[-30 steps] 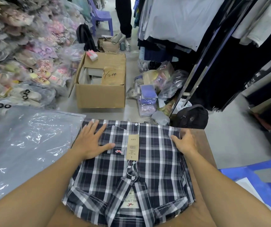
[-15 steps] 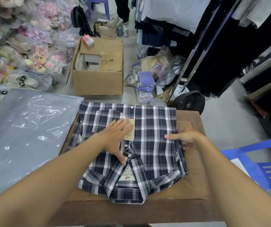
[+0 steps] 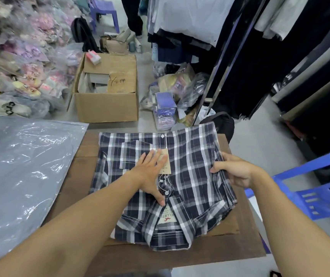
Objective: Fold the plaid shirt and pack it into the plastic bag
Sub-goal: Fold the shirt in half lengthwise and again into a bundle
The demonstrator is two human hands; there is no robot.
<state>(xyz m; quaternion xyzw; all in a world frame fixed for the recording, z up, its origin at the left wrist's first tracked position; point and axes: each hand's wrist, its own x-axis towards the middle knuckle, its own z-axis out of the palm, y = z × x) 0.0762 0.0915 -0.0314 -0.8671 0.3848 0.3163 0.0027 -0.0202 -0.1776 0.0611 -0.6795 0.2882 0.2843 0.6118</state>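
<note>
Navy-and-white plaid cotton shirt (image 3: 192,176) lies folded into a rectangle on brown wooden counter (image 3: 210,248), collar toward the wearer, paper tag showing. Left hand (image 3: 150,174) flat and spread, pressing the placket. Right hand (image 3: 234,170) closed around the right folded edge, lifting it slightly. Clear plastic bag (image 3: 24,176) lies flat just left, nothing visible inside. Judgement: folding nearly complete; bagging not yet started.

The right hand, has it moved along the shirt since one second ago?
Yes. The right hand left the shirt's far right corner and came nearer, now gripping the plaid shirt at its right edge and lifting it.
</note>
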